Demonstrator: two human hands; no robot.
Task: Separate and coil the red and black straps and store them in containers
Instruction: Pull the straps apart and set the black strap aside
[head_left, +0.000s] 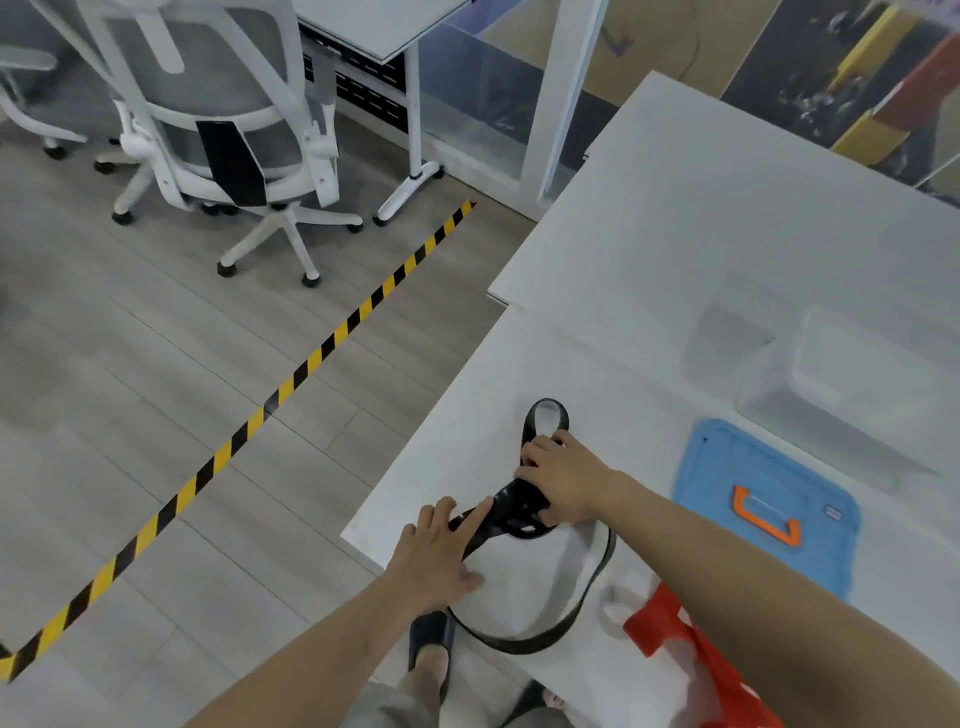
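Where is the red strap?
In the head view the red strap lies at the bottom right, on the white table, just right of the black strap and below the blue lid.

A white office chair (223, 130) with a grey mesh seat stands on the grey plank floor (130, 389). Yellow-and-black hazard tape (311, 358) runs diagonally across that floor, ending near a white desk leg (413, 119).

Black strap (597, 582) and red strap (670, 623) on white table (675, 234); blue lid (727, 467), orange handle (763, 519); yellow-black striped floor tape (311, 358).
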